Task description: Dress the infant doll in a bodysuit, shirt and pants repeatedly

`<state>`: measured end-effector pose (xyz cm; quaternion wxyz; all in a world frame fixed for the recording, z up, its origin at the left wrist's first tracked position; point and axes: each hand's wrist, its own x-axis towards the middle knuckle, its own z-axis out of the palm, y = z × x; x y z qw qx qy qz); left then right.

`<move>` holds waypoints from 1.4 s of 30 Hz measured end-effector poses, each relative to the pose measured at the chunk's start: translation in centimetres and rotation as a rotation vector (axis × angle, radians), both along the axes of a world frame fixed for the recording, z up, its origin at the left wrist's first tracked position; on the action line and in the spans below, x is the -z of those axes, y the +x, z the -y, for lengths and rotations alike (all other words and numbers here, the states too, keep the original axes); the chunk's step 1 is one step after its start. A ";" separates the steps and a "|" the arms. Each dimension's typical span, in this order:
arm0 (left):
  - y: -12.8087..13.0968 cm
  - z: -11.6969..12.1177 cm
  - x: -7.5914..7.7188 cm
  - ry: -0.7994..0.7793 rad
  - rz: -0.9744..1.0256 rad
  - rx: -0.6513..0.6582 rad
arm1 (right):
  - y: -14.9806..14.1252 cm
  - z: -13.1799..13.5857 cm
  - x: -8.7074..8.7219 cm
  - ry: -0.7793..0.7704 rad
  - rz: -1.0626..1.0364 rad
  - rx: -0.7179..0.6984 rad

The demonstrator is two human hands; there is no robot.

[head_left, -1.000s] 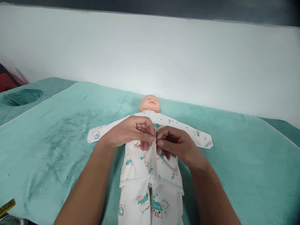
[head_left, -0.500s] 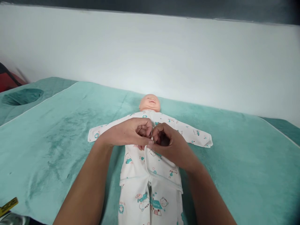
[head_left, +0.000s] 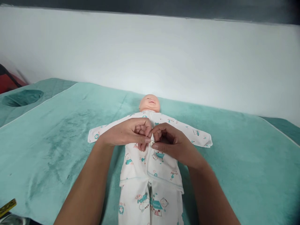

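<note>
A baby doll lies on its back, dressed in a white printed top and matching trousers. The sleeves spread out to both sides. Over the doll's chest, my left hand pinches the front edge of the top with thumb and fingers. My right hand grips the opposite front edge just beside it, and a small bit of white cloth shows between the fingertips. Whatever fastener may be there is hidden by my fingers. Below my hands the two front panels meet along the middle.
A teal plush cover lies under the doll, with a round hole at its left end. Behind stands a white wall. A yellow marked strip and a shiny object show at lower left, and something red at far left.
My right thumb has drawn back slightly from my left thumb, and the white edge between them shows more. The lower front panels lie flatter; the doll stays in place.
</note>
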<state>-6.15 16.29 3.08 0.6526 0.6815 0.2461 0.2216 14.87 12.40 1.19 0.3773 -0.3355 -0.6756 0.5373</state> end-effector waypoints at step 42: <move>-0.2 16.3 9.8 0.482 -0.157 -1.072 | 1.5 14.1 7.5 0.322 0.315 0.641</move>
